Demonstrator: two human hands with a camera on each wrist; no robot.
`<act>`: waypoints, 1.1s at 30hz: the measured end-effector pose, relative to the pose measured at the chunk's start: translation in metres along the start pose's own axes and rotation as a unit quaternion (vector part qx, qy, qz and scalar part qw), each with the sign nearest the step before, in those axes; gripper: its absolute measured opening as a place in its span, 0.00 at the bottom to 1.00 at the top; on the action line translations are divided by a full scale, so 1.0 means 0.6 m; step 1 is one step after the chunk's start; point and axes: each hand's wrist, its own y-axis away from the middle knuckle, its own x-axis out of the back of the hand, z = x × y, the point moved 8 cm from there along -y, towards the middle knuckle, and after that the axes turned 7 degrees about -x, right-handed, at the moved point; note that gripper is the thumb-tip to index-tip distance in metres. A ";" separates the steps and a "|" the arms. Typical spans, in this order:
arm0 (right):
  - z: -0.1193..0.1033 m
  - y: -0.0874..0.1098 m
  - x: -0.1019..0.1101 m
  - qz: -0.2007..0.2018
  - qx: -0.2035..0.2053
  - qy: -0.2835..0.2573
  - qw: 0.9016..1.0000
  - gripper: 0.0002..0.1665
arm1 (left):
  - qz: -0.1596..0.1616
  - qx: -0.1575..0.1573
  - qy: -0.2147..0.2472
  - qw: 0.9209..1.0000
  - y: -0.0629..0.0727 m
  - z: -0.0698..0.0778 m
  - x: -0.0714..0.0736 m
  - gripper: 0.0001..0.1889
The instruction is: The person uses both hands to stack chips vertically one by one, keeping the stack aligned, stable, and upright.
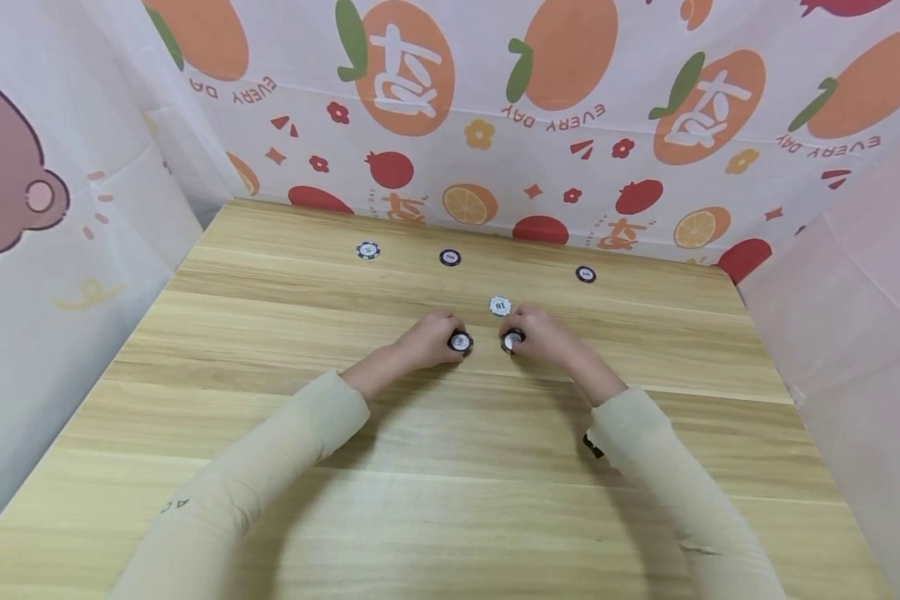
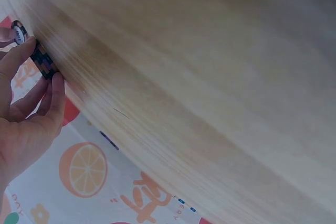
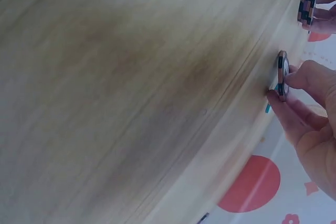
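My left hand (image 1: 429,340) grips a short stack of dark poker chips (image 1: 461,342) by its sides, near the middle of the table. The stack's patterned edge (image 2: 44,62) shows between thumb and fingers in the left wrist view. Just to the right, my right hand (image 1: 546,338) pinches a dark-edged poker chip (image 1: 510,341). In the right wrist view this chip (image 3: 282,76) stands on edge between thumb and fingers. A small gap separates the stack from the chip. Right behind the right hand, a white poker chip (image 1: 500,306) marked 10 lies flat.
Farther back lie a blue-and-white chip (image 1: 368,250) and two dark-rimmed chips, one mid-left (image 1: 450,257) and one right (image 1: 586,274). A small black object (image 1: 593,447) is partly under my right sleeve. Fruit-print curtain (image 1: 480,133) hangs along the wooden table's (image 1: 450,517) back edge.
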 end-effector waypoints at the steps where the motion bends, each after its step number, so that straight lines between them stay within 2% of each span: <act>1: 0.001 0.000 -0.001 -0.002 -0.002 -0.006 1.000 0.12 | -0.002 0.001 -0.001 1.000 0.000 0.000 0.000 0.19; 9: 0.004 0.005 -0.008 -0.030 -0.020 0.008 0.999 0.23 | -0.008 0.010 -0.003 1.000 -0.001 0.003 0.002 0.20; 16: -0.001 0.008 -0.007 -0.011 -0.001 0.012 1.000 0.20 | 0.001 -0.003 -0.006 1.000 -0.001 0.003 0.002 0.19; 27: -0.004 0.011 -0.004 0.010 -0.005 0.012 1.000 0.18 | 0.004 -0.004 -0.004 1.000 -0.001 0.003 0.002 0.19; 33: -0.011 0.011 0.000 0.004 -0.001 -0.004 1.000 0.16 | 0.010 -0.008 -0.004 1.000 0.000 0.002 0.000 0.18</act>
